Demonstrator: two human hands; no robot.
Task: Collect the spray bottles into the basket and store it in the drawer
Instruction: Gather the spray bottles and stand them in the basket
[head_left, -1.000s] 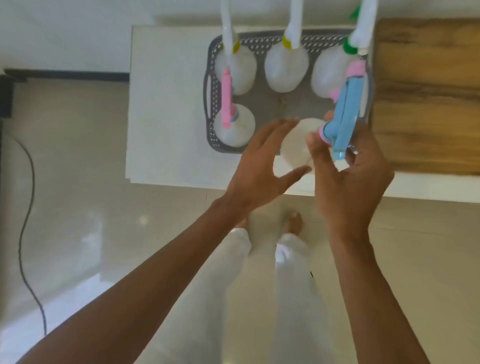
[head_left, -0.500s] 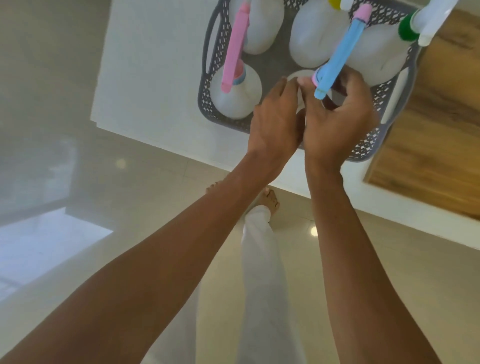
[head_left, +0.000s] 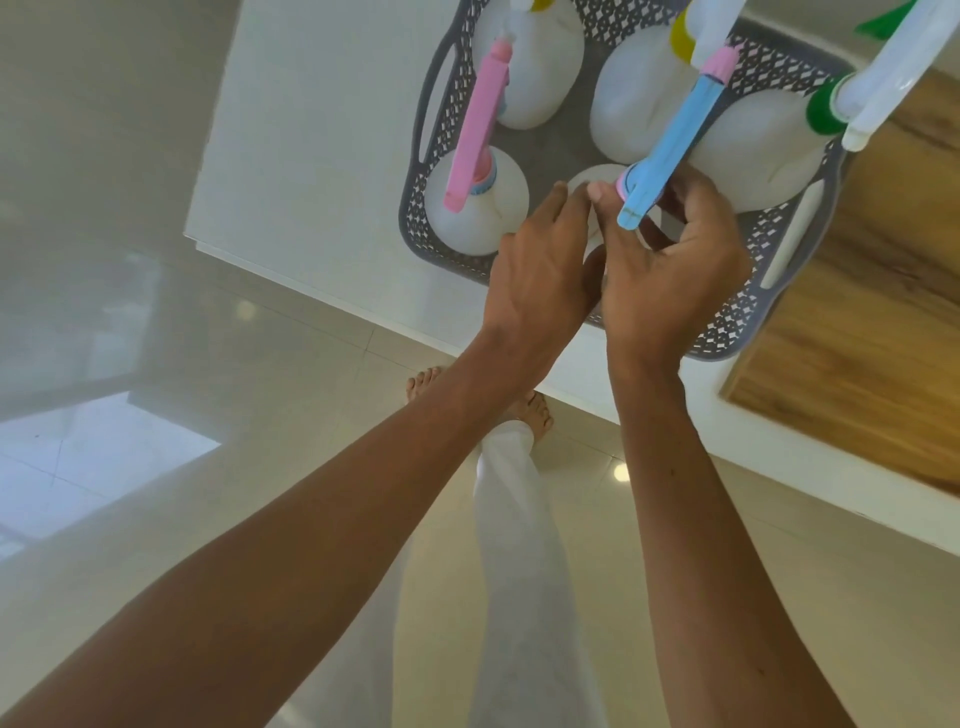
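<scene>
Holding a white bottle with a blue spray head (head_left: 670, 150), both your hands sit over the near edge of the grey basket (head_left: 415, 208). Your right hand (head_left: 670, 280) curls round the neck just under the blue head, thumb on one side, fingers bent on the other, closed on the bottle. Your left hand (head_left: 540, 275) lies against the bottle's left side, fingers nearly straight and together, touching it more than gripping. Bottle body mostly hidden behind the hands; only a rounded white shoulder shows above your left fingertips. Whether its base rests on the basket floor cannot be told.

Blue head: long, narrow, pale blue, pink tip at the far end, pink collar at the neck.

Basket: grey plastic, lattice sides, a slot handle at each end, standing on a white counter (head_left: 322, 156) near its front edge. Inside it, four more bottles, all upright, bodies white and translucent:
- near left corner, bottle with a pink spray head (head_left: 478, 135) and a blue collar;
- far left, bottle (head_left: 530, 67) with a yellow collar, head partly cut off by the frame;
- far middle, bottle (head_left: 628, 104) with a yellow collar, behind the blue head;
- right end, bottle with a green collar (head_left: 753, 156) and a white head.

Wooden board (head_left: 872, 312) lies on the counter just beside the basket's right end.
</scene>
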